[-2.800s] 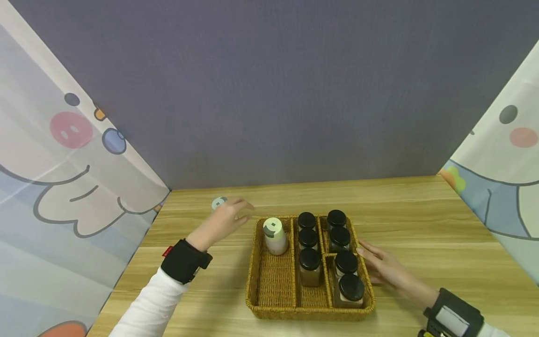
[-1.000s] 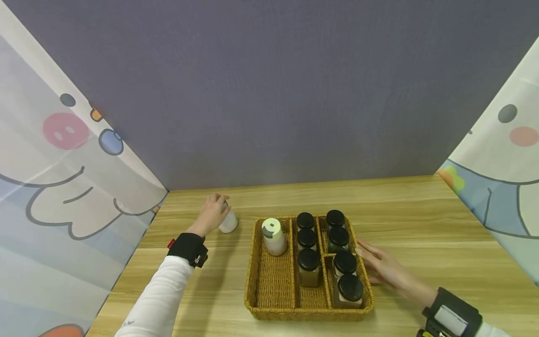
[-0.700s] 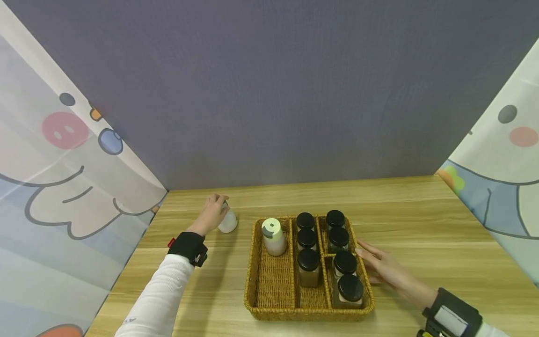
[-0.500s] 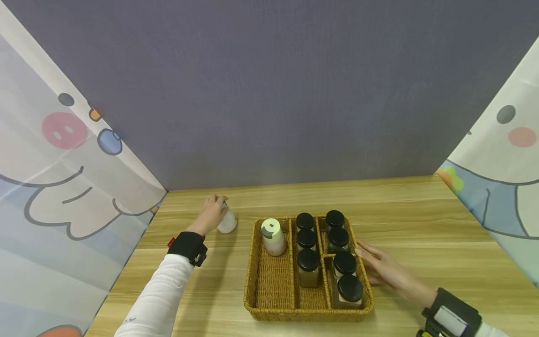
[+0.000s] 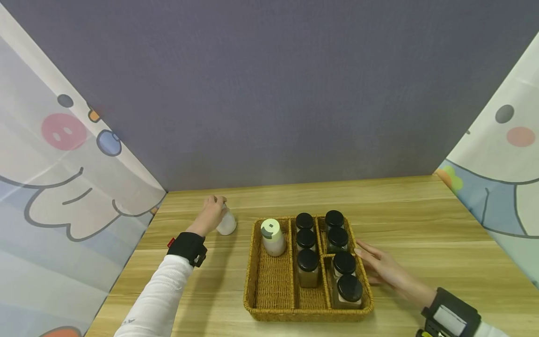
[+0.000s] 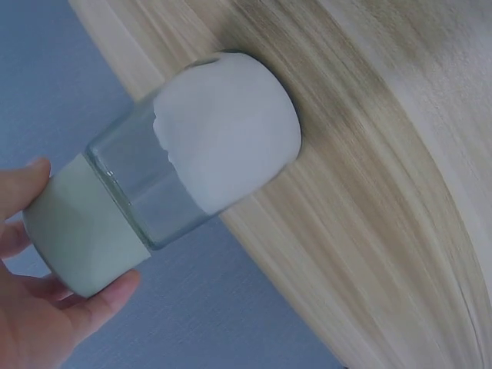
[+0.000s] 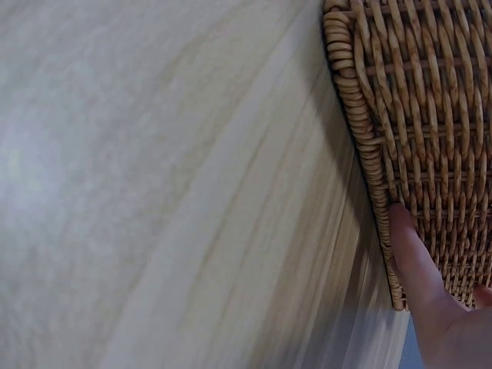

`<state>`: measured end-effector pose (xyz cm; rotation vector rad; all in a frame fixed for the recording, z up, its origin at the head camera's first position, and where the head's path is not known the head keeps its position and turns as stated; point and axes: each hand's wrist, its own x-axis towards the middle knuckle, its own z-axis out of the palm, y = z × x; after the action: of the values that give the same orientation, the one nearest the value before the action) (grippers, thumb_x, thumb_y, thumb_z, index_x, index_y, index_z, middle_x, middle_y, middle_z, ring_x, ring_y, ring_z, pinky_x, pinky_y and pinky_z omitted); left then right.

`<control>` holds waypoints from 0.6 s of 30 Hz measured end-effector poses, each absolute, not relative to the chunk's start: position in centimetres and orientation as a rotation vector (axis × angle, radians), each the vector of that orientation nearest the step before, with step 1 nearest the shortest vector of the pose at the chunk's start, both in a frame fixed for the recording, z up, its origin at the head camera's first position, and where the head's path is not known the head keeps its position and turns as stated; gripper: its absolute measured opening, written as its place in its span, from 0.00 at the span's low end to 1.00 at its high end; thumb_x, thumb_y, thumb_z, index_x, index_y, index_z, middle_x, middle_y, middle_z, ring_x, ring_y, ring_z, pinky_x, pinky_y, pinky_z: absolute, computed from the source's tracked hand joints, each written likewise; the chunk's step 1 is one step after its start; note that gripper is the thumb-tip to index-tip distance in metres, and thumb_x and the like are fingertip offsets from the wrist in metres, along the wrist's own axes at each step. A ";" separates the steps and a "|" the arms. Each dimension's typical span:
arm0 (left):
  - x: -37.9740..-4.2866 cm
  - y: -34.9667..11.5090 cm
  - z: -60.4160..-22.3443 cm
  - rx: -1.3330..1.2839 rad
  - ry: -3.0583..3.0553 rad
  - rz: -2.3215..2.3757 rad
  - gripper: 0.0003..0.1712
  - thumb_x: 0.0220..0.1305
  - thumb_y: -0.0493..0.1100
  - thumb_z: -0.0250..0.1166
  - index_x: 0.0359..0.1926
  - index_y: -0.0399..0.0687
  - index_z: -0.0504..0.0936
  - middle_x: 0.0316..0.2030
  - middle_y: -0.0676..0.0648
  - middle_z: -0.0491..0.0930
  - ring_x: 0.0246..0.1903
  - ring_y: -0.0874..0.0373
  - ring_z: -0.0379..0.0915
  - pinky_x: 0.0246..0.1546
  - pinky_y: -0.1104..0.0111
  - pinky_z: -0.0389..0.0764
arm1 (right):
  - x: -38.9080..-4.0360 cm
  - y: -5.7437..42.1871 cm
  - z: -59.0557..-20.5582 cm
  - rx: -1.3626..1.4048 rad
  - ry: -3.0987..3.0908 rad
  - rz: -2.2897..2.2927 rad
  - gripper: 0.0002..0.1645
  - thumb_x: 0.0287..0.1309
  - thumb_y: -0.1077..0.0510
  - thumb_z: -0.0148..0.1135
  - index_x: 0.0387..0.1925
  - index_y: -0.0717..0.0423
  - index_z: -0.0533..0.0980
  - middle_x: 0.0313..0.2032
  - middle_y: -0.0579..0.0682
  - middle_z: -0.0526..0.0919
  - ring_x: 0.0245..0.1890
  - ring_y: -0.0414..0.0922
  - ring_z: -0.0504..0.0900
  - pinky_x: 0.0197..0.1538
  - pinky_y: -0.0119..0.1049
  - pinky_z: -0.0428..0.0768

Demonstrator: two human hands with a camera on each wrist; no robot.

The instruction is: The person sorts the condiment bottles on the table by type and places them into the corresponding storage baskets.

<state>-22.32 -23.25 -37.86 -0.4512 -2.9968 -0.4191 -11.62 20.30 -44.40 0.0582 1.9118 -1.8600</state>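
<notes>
My left hand (image 5: 210,216) grips a glass seasoning jar (image 5: 227,223) by its top, left of the basket. In the left wrist view, thumb and fingertips hold the pale green lid (image 6: 88,227), and white powder (image 6: 231,127) fills the jar's lower part. The jar's base meets the wooden table. My right hand (image 5: 385,267) rests against the right side of the woven basket (image 5: 309,314), fingers extended. The right wrist view shows a finger touching the wicker wall (image 7: 430,138). A similar green-lidded jar (image 5: 273,238) stands in the basket's left compartment.
Several black-lidded jars stand in the basket's other compartments, including one in the middle row (image 5: 308,267) and one at the front right (image 5: 349,292). A grey wall panel (image 5: 294,93) closes the back of the table (image 5: 421,220); printed curtains (image 5: 63,196) flank it.
Since the earliest frame, my left hand has drawn leftward from near the basket and taken hold of the jar's lid. Over the last second it stays nearly still. The right hand keeps its place.
</notes>
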 end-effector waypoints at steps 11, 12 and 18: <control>-22.0 -23.2 -37.8 -0.450 -2.969 -0.382 0.13 0.61 0.36 0.55 0.45 0.31 0.69 0.38 0.32 0.65 0.41 0.39 0.60 0.36 0.55 0.70 | -11.6 20.3 -44.4 0.046 1.917 -1.856 0.40 0.62 0.47 0.46 0.67 0.57 0.43 0.63 0.71 0.43 0.56 0.62 0.64 0.43 0.47 0.78; -22.0 -23.2 -37.8 -0.451 -2.964 -0.378 0.13 0.61 0.35 0.55 0.45 0.31 0.69 0.37 0.32 0.65 0.40 0.39 0.60 0.35 0.55 0.70 | -11.6 20.3 -44.4 0.050 1.922 -1.854 0.40 0.62 0.47 0.46 0.67 0.57 0.43 0.63 0.71 0.43 0.56 0.62 0.64 0.43 0.47 0.78; -21.8 -23.0 -37.3 -0.485 -2.945 -0.352 0.13 0.61 0.35 0.55 0.44 0.31 0.68 0.36 0.33 0.65 0.38 0.40 0.61 0.34 0.56 0.70 | -11.6 20.3 -44.5 0.062 1.925 -1.857 0.40 0.62 0.47 0.47 0.67 0.56 0.44 0.63 0.70 0.42 0.55 0.62 0.65 0.43 0.47 0.78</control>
<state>-21.81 -22.98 -37.30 -0.4846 -2.9449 -0.3524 -11.64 20.28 -44.47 0.0618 1.9251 -1.8574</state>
